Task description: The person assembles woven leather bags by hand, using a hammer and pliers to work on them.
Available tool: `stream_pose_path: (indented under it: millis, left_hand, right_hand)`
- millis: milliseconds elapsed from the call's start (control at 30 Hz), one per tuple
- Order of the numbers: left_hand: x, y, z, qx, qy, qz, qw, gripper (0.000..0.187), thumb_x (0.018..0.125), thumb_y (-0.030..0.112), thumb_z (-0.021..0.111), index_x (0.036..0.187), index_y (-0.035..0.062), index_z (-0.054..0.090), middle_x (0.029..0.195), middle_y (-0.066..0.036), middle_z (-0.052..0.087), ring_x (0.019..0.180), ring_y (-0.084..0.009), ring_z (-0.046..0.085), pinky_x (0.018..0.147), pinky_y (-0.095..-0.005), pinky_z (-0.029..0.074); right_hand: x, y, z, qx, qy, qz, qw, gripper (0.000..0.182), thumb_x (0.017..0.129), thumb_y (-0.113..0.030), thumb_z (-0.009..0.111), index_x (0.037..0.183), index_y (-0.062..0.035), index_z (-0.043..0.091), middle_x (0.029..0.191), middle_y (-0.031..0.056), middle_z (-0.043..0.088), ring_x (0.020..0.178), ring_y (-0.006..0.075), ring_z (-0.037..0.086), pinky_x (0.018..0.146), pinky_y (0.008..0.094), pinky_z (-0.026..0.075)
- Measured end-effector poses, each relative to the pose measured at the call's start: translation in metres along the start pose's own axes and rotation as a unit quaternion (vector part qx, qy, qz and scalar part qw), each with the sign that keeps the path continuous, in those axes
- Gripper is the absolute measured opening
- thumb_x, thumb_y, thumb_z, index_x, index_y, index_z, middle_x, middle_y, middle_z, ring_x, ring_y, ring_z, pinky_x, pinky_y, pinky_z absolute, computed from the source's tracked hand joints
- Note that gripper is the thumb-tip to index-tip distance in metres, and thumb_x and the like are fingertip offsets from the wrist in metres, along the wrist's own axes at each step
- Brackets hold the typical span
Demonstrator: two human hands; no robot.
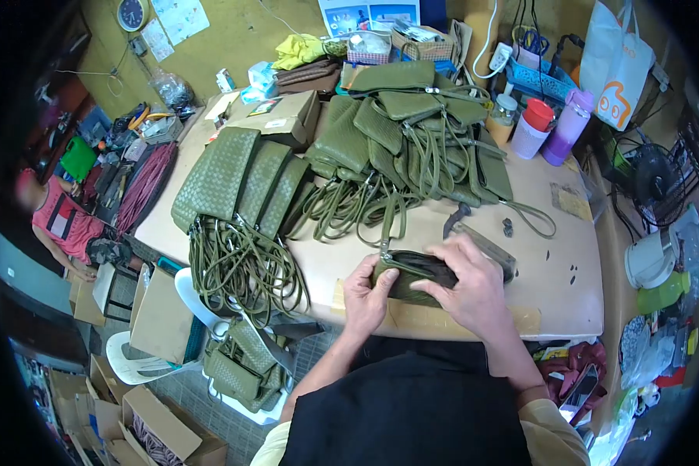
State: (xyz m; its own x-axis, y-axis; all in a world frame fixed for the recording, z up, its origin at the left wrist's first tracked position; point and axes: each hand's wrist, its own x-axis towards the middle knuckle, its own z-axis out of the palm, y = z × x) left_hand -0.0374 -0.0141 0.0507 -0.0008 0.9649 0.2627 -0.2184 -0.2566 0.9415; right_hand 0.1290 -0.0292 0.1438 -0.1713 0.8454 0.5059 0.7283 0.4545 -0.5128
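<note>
A small olive-green woven pouch (406, 292) lies at the table's front edge, its zipped mouth gaping and the dark inside showing. My left hand (366, 297) grips its left end, thumb on the front panel, near the metal ring where a wrist strap (391, 220) extends away from me. At the right end, my right hand (474, 286) holds the mouth, thumb at the front rim and bent fingers over the far side. Some of those fingertips are hidden. Just beyond this hand lie a dark-handled tool (457, 219) and a flat, worn block (487, 247).
Green woven pouches (217, 175) with straps are stacked at left; a larger pile (373, 128) lies behind. A red-lidded cup (534, 124) and purple bottle (568, 128) stand back right. More pouches rest on a white chair (245, 405) below. Another person (70, 221) sits far left.
</note>
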Motion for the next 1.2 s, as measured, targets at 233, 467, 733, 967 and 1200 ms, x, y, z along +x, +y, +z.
stream_pose_path:
  millis: [233,467,733,967,1200]
  left_hand:
    - [-0.006,-0.006,-0.001,0.028,-0.078,-0.016,0.996,0.038,0.097,0.012,0.055,0.131,-0.0033,0.050,0.127,-0.011,0.059,0.115,-0.0145,0.053,0.099,-0.0276,0.039]
    - [-0.012,-0.005,0.002,0.087,-0.001,0.042,0.995,0.043,0.093,0.004,0.054,0.135,-0.0013,0.048,0.119,-0.011,0.061,0.106,-0.0154,0.057,0.093,-0.0263,0.043]
    - [-0.006,-0.013,-0.005,0.078,-0.010,0.101,0.992,0.028,0.087,-0.006,0.053,0.113,-0.0017,0.060,0.104,-0.008,0.063,0.095,-0.0128,0.058,0.086,-0.0261,0.045]
    - [-0.006,-0.018,-0.036,-0.122,0.105,0.004,0.987,0.022,0.088,-0.004,0.059,0.109,0.0050,0.057,0.096,0.000,0.059,0.090,-0.0081,0.056,0.080,-0.0212,0.045]
    - [-0.009,-0.015,-0.048,-0.185,0.040,-0.016,0.982,0.030,0.090,0.007,0.066,0.116,0.0014,0.053,0.100,-0.003,0.061,0.091,-0.0103,0.058,0.084,-0.0239,0.047]
  right_hand:
    - [-0.008,0.026,0.019,0.059,-0.032,0.012,0.998,0.018,0.071,-0.004,0.074,0.087,-0.0055,0.067,0.088,0.0069,0.062,0.073,0.0275,0.065,0.062,0.0367,0.052]
    - [-0.007,0.020,0.020,0.115,-0.018,0.028,0.993,0.017,0.072,0.000,0.075,0.087,0.0003,0.068,0.082,0.0107,0.063,0.068,0.0220,0.063,0.060,0.0305,0.049]
    - [-0.015,0.024,0.028,0.116,0.040,-0.014,0.992,0.021,0.065,0.002,0.076,0.082,-0.0053,0.067,0.086,0.0060,0.062,0.067,0.0231,0.064,0.058,0.0322,0.051]
    - [-0.019,0.070,0.000,0.227,0.170,0.147,0.948,0.049,0.063,-0.008,0.085,0.108,-0.0003,0.065,0.089,0.0027,0.061,0.078,0.0102,0.060,0.070,0.0260,0.049]
    - [-0.039,0.073,-0.001,0.365,0.098,0.224,0.898,0.040,0.068,-0.007,0.085,0.103,0.0002,0.068,0.066,-0.0116,0.046,0.055,-0.0001,0.028,0.050,0.0179,0.025]
